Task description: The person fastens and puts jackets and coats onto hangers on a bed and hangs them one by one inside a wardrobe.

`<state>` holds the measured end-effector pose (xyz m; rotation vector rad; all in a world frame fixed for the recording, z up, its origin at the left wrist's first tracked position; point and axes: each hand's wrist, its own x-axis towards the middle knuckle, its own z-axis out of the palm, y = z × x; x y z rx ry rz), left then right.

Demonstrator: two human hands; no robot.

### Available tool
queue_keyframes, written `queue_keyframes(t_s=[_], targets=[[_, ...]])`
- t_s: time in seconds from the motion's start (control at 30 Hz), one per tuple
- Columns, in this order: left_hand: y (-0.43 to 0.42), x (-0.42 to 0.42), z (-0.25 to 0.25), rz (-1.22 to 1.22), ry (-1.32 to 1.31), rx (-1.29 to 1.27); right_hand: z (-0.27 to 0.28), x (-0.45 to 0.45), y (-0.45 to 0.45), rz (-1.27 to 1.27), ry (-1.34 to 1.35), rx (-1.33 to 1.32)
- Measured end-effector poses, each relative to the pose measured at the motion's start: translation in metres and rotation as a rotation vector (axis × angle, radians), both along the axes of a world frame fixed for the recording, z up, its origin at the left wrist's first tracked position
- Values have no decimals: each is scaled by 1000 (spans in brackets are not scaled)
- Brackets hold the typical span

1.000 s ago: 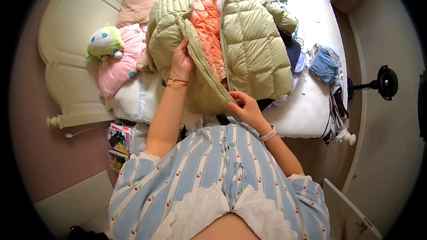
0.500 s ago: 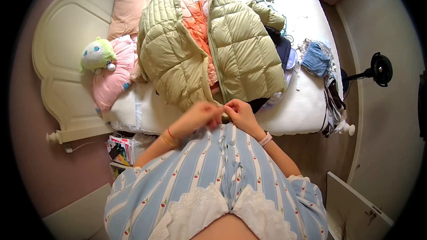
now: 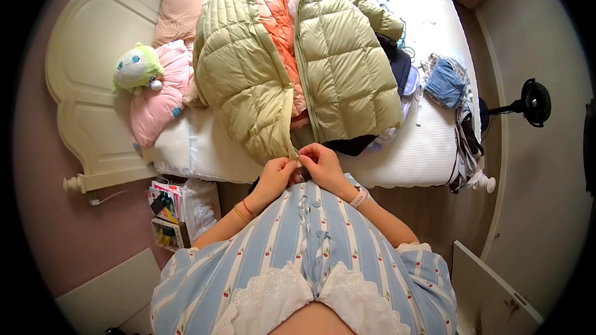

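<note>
A light green puffer jacket (image 3: 347, 68) lies spread on the bed, its front open and its hem toward me. Between its two front edges shows orange quilted fabric (image 3: 279, 25). My left hand (image 3: 277, 177) is closed at the lower corner of the jacket's left-side front panel, fingers pinched together. Right beside it, my right hand (image 3: 323, 166) pinches the same corner between thumb and fingers. The fingertips of both hands nearly meet there, and what exactly lies between them is partly hidden.
The bed (image 3: 397, 167) has a cream headboard (image 3: 93, 87) at left. A plush toy (image 3: 138, 68) rests on a pink cushion (image 3: 164, 102). Folded denim (image 3: 446, 84) and other clothes lie at right, near a black fan (image 3: 535, 102). Magazines (image 3: 166, 205) stand below the bed's left side.
My left hand, blurred by motion before, is now steady and pinching the jacket's corner. My right hand has stayed close to the hem. The view has shifted slightly.
</note>
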<state>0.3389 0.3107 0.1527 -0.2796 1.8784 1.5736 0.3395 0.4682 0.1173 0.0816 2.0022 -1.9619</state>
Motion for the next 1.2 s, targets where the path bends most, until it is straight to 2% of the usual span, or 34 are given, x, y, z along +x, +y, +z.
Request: queue_keyframes(t_s=[0.07, 0.1, 0.17, 0.2, 0.23, 0.3, 0.37, 0.4, 0.43, 0.53, 0.6, 0.67, 0.7, 0.77, 0.9, 0.97, 1.03, 1.1, 1.17, 1.2], targets=[[-2, -2, 0, 43, -188, 132, -10, 5, -6, -122, -8, -57], [-4, -5, 1, 45, -191, 134, -13, 7, -8, -120, -11, -56], [-9, -10, 2, 2, -445, 223, -11, 7, -11, -129, -43, -183], [-9, -9, 0, 111, -512, 296, -11, 7, -9, -127, -43, -183], [-7, -6, -2, 114, -513, 293, -10, 6, -6, -47, -48, -146], [-5, 0, -9, 380, -474, 439, -11, 1, 1, 37, -55, -116], [-16, 4, -20, 386, -520, 445, -19, -5, 17, 183, -334, -384], [-21, 5, -21, 418, -454, 466, -31, -8, 27, 158, -361, -365], [-25, 5, -23, 449, -387, 488, -53, -12, 37, 122, -428, -228], [-31, 6, -19, 522, -409, 531, -131, -8, 65, -200, -663, -330], [-30, 7, -18, 534, -421, 598, -149, -10, 68, -261, -752, -327], [-24, 6, -15, 522, -436, 598, -155, -14, 63, -370, -756, -542], [-21, 5, -13, 505, -450, 599, -158, -18, 59, -368, -756, -544], [-15, 1, -8, 471, -431, 590, -158, -26, 50, -406, -821, -652], [-10, -7, -15, 327, -422, 605, -164, -27, 45, -237, -901, -522], [0, -13, -19, 310, -388, 531, -139, -24, 46, -258, -906, -582], [11, -20, -23, 295, -363, 456, -111, -20, 52, -45, -853, -608], [20, -27, -28, 187, -258, 301, -78, -15, 56, 11, -770, -618], [27, -34, -31, 161, -253, 382, -62, -11, 57, 54, -541, -494], [30, -35, -32, 153, -263, 376, -56, -8, 58, 51, -540, -491]])
